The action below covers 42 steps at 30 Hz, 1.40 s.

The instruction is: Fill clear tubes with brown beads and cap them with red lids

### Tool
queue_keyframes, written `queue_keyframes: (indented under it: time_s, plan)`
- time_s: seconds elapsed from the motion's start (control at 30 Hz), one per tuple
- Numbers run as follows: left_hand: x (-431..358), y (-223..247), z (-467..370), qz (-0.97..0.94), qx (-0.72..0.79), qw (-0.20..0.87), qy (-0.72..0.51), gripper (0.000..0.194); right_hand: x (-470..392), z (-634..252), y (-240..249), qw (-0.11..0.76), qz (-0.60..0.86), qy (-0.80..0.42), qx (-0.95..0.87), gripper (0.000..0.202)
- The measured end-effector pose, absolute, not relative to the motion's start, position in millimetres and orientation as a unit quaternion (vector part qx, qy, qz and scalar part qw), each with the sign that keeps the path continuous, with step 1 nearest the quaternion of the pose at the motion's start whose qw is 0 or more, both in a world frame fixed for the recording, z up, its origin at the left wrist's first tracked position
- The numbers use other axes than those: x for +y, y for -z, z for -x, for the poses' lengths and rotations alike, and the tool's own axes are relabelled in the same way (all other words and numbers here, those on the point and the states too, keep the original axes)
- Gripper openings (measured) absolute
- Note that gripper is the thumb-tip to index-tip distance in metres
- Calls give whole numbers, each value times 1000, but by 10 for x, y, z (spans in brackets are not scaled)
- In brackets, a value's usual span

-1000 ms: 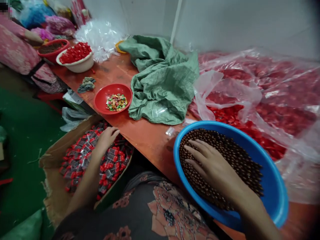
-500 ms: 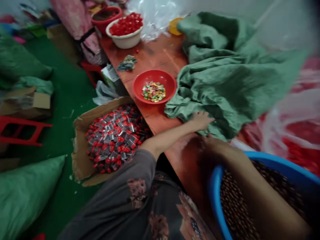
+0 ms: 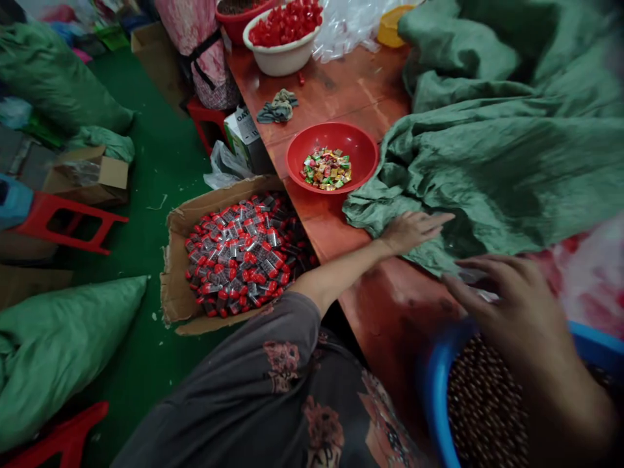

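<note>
Left hand (image 3: 412, 232) has moved from the carton (image 3: 175, 276) to the green cloth (image 3: 492, 153) on the table (image 3: 394, 299), fingers outstretched; right hand (image 3: 514, 302) curls, grip unclear. Probably light, limp: gather its near edge.

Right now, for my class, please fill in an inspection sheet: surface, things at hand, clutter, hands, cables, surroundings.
Surface: orange-red table, dark marks.
Things at hand: green cloth; blue basin of brown beads; box of red-ended packets.
Clutter: rag; red bowl of wrapped pieces.
Hands: left hand over the cloth, fingers extended; right hand by the basin, blurred, fingers bent, grip unclear.
Cables: nothing seen.
Surroundings: green floor, stuffed green sack.
</note>
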<state>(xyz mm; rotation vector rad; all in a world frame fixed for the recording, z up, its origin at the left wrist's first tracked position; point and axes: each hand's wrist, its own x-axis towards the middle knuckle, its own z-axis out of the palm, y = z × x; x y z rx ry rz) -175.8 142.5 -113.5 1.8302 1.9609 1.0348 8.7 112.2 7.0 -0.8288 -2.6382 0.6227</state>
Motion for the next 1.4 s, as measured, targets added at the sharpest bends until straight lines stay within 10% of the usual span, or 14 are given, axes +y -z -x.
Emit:
queue_keyframes:
  time_s: [0.27, 0.43, 0.57, 1.07, 1.4]
  plan:
    - [1373, 679, 1536, -471, 608, 170, -615, 40, 850, -1640, -562, 35, 375, -312, -872, 39]
    - [982, 29, 586, -546, 338, 530, -554, 48, 862, -1860, -652, 250, 511, -378, -730, 57]
    - [630, -203, 110, -556, 304, 630, -448, 42, 780, -1718, -638, 294, 492, -412, -708, 30]
    - [1484, -27, 650, -783, 460, 214, -361, 34, 1052, -2538, -234, 185, 515, -257, -797, 42]
    - [2105, 913, 475, -895, 357, 254, -81, 43, 972, -2267, 43, 158, 484, -286, -812, 34]
